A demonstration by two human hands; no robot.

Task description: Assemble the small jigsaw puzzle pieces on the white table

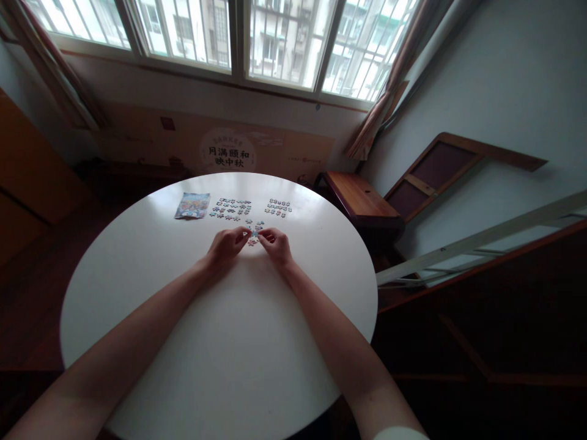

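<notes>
Both my hands rest on a round white table (192, 342), close together near its middle. My left hand (227, 244) and my right hand (275, 243) are curled, fingertips pinching small jigsaw puzzle pieces (254, 234) held between them. A few loose pieces lie just beyond the fingertips. Further back lie two spread groups of puzzle pieces, one (230, 209) left of centre and one (277, 208) to the right. A colourful picture card (192, 205) lies flat at the far left of the pieces.
A wooden bench (360, 198) stands past the table's right edge, with a wooden frame (435, 174) leaning on the wall. A large window (229, 36) runs along the back. Below it stands a cardboard panel with printed characters (228, 156).
</notes>
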